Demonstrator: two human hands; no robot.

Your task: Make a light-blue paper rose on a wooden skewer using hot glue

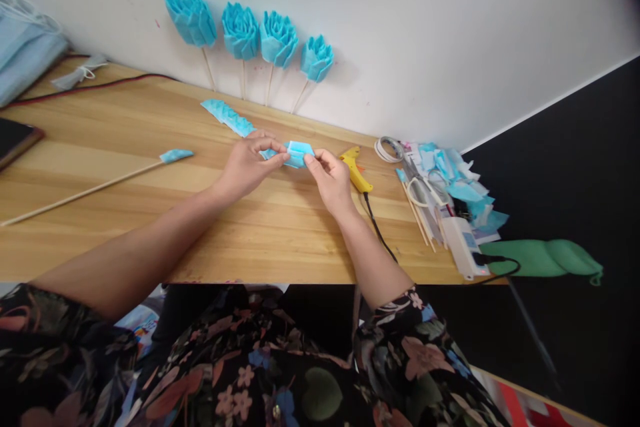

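Observation:
Both my hands pinch a small folded blue piece [299, 153] just above the wooden table [150, 213]. My left hand [247, 165] grips its left end between thumb and fingers. My right hand [330, 177] holds its right end. A pleated blue strip [227, 116] runs from behind my left hand toward the wall. To the left lies a long wooden stick with a blue tip [176, 155].
Several blue paper flowers on sticks [241, 32] lean against the white wall. A yellow glue gun [356, 172] with a black cord lies right of my right hand. Scissors, tape, blue scraps and sticks [440, 190] crowd the table's right end. A dark phone [15, 139] sits far left.

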